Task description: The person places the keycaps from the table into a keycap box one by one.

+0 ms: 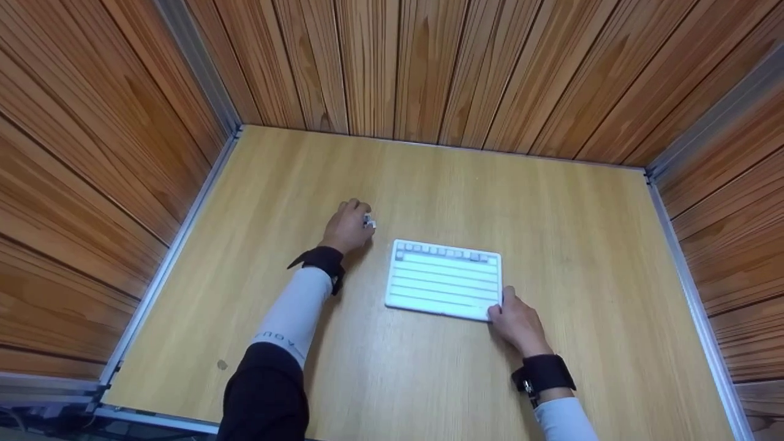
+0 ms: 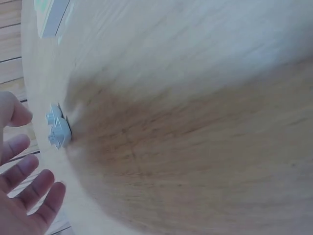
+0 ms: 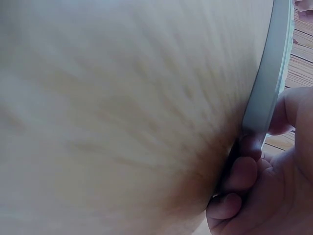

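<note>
A white rectangular board [image 1: 444, 282] with ruled rows lies flat on the wooden table [image 1: 429, 184]; small grey caps fill its far row. My right hand [image 1: 514, 318] grips its near right corner. In the right wrist view the curled fingers [image 3: 242, 176] wrap under the board's edge [image 3: 269, 83] and the thumb lies on top. My left hand [image 1: 348, 226] hovers left of the board, by a small clump of grey-white caps [image 1: 369, 223]. The left wrist view shows those caps [image 2: 58, 129] lying on the table, with the fingers [image 2: 29, 186] spread and just short of them.
Wooden slat walls with metal corner rails [image 1: 202, 67] enclose the table on the left, far and right sides. A corner of the board [image 2: 51, 14] shows at the top left of the left wrist view. Bare tabletop surrounds the board.
</note>
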Demonstrator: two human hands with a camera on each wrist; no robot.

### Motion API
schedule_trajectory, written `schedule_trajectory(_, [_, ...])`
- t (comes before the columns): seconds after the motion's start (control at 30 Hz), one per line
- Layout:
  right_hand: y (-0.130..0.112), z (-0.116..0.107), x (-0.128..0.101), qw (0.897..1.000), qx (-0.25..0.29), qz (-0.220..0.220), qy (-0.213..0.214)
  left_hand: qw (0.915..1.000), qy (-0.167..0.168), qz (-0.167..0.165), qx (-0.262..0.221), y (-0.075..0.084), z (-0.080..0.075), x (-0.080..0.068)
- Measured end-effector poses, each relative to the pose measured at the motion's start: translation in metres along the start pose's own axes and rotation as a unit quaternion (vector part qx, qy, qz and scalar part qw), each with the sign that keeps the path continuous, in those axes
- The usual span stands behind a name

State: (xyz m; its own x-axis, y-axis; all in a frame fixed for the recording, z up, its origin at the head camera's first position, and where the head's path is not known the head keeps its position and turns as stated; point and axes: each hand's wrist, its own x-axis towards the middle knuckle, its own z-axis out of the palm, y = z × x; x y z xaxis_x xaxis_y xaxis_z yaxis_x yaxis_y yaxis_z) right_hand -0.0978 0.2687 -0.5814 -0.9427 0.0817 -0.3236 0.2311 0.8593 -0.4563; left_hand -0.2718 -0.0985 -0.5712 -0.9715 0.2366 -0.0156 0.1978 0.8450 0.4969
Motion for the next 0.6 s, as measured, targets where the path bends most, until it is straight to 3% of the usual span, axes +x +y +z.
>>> schedule_trajectory(0.3, [0.001,-0.001,0.000,1.000,0.001,-0.001,-0.003,0.9991,-0.032,-0.029,-0.004,0.005,0.001,0.011])
schedule_trajectory(0.6, [0.001,-0.001,0.001,1.000,-0.001,0.004,-0.008,0.9980,-0.058,-0.018,0.015,0.004,0.004,0.015])
